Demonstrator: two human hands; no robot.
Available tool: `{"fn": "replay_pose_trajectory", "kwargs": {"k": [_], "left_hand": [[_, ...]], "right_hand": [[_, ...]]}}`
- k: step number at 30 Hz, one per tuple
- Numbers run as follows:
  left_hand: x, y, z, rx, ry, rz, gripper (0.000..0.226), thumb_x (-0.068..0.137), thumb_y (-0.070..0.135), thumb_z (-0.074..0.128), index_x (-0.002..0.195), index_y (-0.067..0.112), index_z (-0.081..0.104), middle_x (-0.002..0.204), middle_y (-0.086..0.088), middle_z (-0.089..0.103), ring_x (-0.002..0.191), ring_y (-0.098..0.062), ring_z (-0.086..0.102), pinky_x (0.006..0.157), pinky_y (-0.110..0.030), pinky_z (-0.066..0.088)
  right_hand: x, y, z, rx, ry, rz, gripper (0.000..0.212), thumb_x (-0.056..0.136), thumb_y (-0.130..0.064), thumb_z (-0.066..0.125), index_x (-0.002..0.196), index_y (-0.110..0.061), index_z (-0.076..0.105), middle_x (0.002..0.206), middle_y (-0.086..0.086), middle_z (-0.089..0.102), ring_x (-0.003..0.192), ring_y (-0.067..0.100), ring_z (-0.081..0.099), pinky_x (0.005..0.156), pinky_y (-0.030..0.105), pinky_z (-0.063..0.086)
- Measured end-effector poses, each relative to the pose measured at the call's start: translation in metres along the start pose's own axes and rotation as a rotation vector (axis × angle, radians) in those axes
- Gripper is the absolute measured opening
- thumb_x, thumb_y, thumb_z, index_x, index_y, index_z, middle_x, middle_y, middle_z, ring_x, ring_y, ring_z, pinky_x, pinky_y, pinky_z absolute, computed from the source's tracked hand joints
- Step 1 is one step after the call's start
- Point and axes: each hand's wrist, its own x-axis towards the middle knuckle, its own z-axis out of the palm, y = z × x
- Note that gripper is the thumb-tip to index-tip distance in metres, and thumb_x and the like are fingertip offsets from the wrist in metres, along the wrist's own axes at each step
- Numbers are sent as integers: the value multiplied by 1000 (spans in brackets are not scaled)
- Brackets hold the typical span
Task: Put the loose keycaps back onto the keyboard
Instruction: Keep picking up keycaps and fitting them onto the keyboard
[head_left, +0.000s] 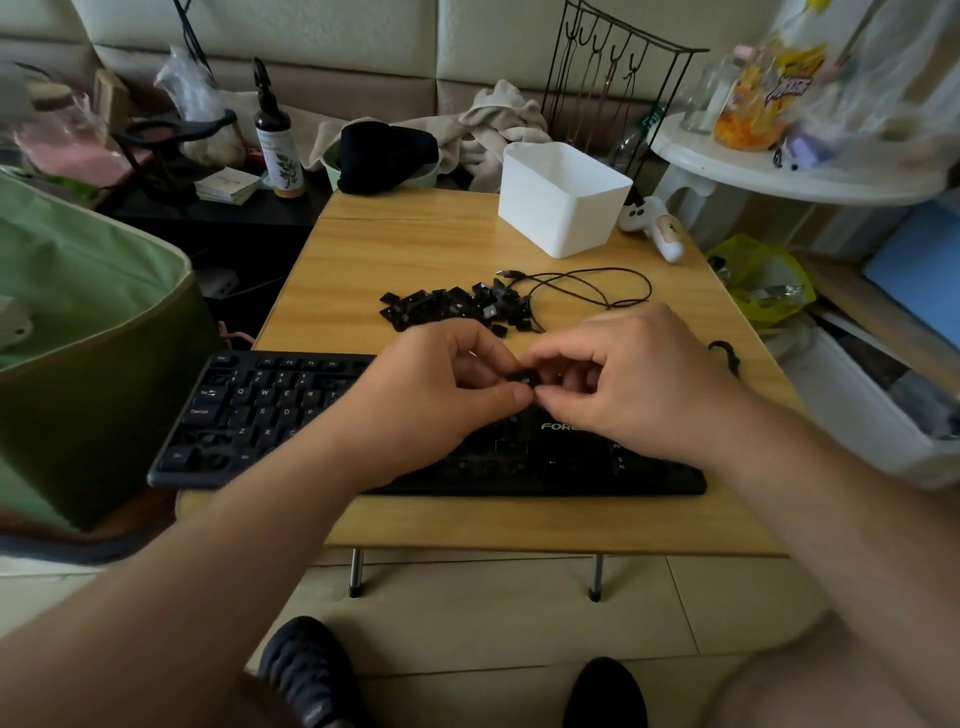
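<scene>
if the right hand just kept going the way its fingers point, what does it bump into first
Most likely the left hand: the right hand points leftward at it, both pinching one black keycap above the keyboard.

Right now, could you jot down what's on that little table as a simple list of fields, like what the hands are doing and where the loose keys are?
surface: low wooden folding table
keyboard: black keyboard at the near edge, some sockets bare
left hand: left hand pinches a black keycap above the keyboard
right hand: right hand pinches the same keycap
loose keys: pile of black keycaps behind the hands
cable: thin black USB cable right of the pile
container: white plastic bin at the far side
</scene>
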Motion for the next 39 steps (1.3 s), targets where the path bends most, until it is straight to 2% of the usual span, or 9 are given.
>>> {"fn": "replay_pose_trajectory", "kwargs": {"k": [3, 7, 9, 12, 14, 23, 27, 33, 39], "left_hand": [[-16, -8, 12, 196, 55, 74, 17, 87, 35, 81, 98, 33, 68, 83, 14, 74, 80, 2, 67, 69, -11, 51], [-23, -27, 15, 636, 56, 378, 24, 90, 43, 74, 112, 32, 74, 104, 18, 71, 98, -3, 55, 91, -20, 41], [-26, -34, 10, 656, 32, 380, 29, 90, 49, 70, 113, 33, 76, 110, 18, 72, 105, -6, 55, 99, -26, 41], [-33, -41, 7, 724, 19, 373, 39, 88, 65, 57, 113, 41, 76, 110, 20, 68, 108, -12, 54, 96, -39, 46], [-39, -43, 7, 782, 8, 362, 46, 85, 71, 50, 115, 45, 74, 113, 22, 65, 113, -12, 50, 96, -38, 41], [-44, -47, 11, 750, 82, 341, 41, 83, 65, 68, 117, 43, 73, 117, 21, 58, 117, -11, 49, 99, -38, 37], [-43, -49, 13, 761, 95, 349, 45, 81, 71, 60, 114, 43, 73, 114, 21, 60, 115, -11, 50, 98, -39, 39], [-42, -49, 14, 778, 123, 364, 47, 79, 73, 56, 113, 46, 72, 113, 22, 62, 114, -11, 51, 95, -39, 39], [-42, -50, 17, 795, 127, 376, 46, 80, 74, 55, 117, 50, 70, 112, 22, 63, 114, -11, 50, 93, -39, 38]], "right_hand": [[-12, -1, 1, -18, -76, 55, 23, 81, -30, 83, 103, -33, 80, 78, -17, 68, 73, 1, 63, 60, 15, 48], [-21, 2, 17, -49, -221, 117, 21, 81, -43, 79, 101, -38, 76, 86, -20, 64, 85, 1, 59, 73, 34, 54], [-24, 2, 24, -2, -240, 156, 20, 81, -42, 81, 100, -38, 77, 89, -19, 62, 92, 1, 55, 80, 33, 52], [-27, 3, 31, 45, -246, 208, 17, 80, -42, 83, 96, -40, 77, 94, -16, 61, 98, 2, 52, 87, 31, 48], [-27, 2, 32, 82, -259, 258, 15, 79, -43, 84, 92, -42, 77, 94, -16, 62, 97, 2, 53, 86, 31, 48], [-26, 9, 21, 162, -189, 427, 14, 74, -41, 89, 82, -42, 77, 82, -20, 68, 79, -4, 61, 67, 23, 45], [-26, 8, 19, 180, -199, 431, 14, 73, -44, 88, 83, -43, 78, 85, -16, 69, 81, 2, 63, 73, 30, 52], [-20, -4, 27, 89, -318, 356, 8, 78, -43, 84, 84, -43, 78, 86, -16, 67, 85, 0, 59, 71, 23, 46], [-15, -8, 27, 91, -346, 406, 8, 78, -39, 84, 81, -41, 78, 74, -21, 67, 68, -6, 60, 49, 10, 38]]}}
